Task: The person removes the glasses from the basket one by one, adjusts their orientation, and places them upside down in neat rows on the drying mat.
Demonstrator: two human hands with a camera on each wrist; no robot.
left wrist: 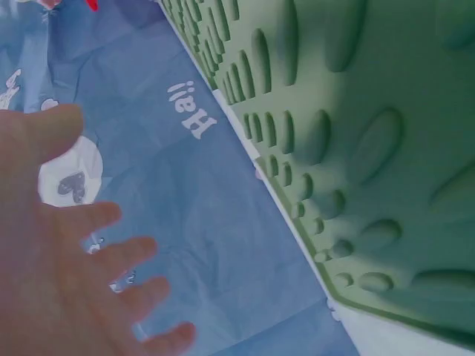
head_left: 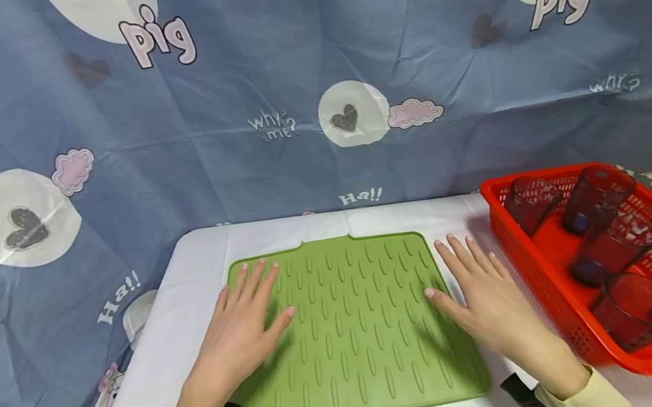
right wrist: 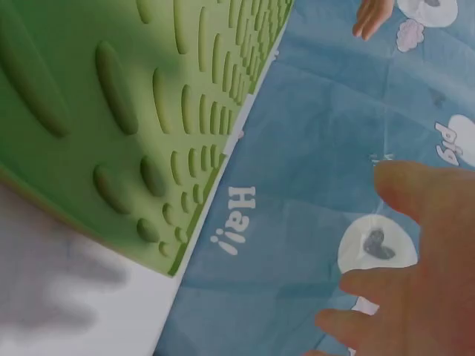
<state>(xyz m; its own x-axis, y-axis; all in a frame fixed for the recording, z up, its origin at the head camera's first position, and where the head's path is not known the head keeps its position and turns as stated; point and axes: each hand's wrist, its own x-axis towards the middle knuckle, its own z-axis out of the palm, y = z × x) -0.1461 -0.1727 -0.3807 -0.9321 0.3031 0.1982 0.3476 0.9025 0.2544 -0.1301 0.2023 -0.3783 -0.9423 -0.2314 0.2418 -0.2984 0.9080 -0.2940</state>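
Note:
A green ridged mat lies flat on the white table, with a raised tab along its far edge. Over the mat's left edge my left hand hovers, palm down, fingers straight and slightly spread. My right hand is held the same way over the mat's right edge, its thumb above the green surface. Neither hand holds anything. Both wrist views show the fingers apart from the mat, and the right hand's shadow falls on the white cloth.
A red plastic basket stands to the right of the mat, holding several dark translucent cups, such as the near cup. The white tabletop surrounds the mat. A blue printed cloth hangs behind and to the left.

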